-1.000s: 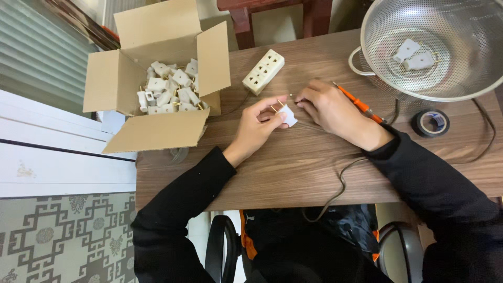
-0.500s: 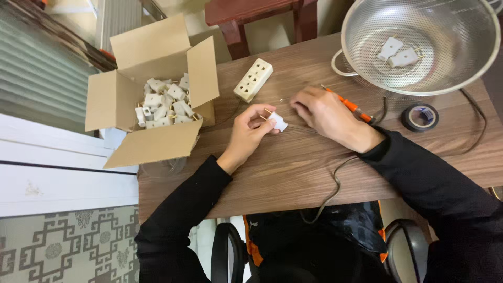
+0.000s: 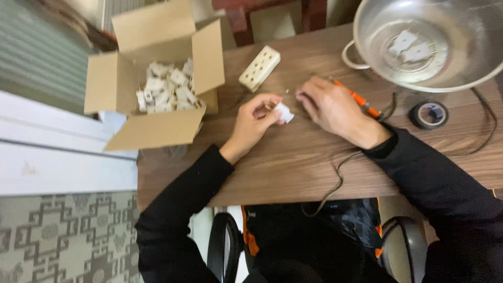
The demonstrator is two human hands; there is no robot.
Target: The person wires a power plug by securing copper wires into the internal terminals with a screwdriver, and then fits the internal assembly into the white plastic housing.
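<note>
My left hand (image 3: pixel 255 121) pinches a small white plug part (image 3: pixel 284 111) between thumb and fingertips, holding it just above the wooden table (image 3: pixel 293 157), about midway between the open cardboard box (image 3: pixel 152 84) and the metal colander (image 3: pixel 435 42). My right hand (image 3: pixel 332 105) is curled narrow with its fingers bent toward that part; an orange-handled screwdriver (image 3: pixel 361 102) shows from under it, but I cannot tell whether the fingers are actually closed around the tool or only resting over it. The part looks like light moulded plastic with small metal prongs at one end, so I judge it stiff and nearly weightless, smooth enough to twist or pop out of a loose pinch. I would take it by its flat plastic sides, away from the prongs, and keep the pressure modest, since thin plastic like this may crack if squeezed hard. A cream multi-socket block (image 3: pixel 259 68) lies just beyond my left hand, near the box, which holds a heap of similar white pieces. Two more white pieces sit in the colander at the far right corner. A roll of black tape (image 3: pixel 428 114) lies beside the colander, and a thin dark cable (image 3: pixel 340 173) trails off the near edge of the table.
</note>
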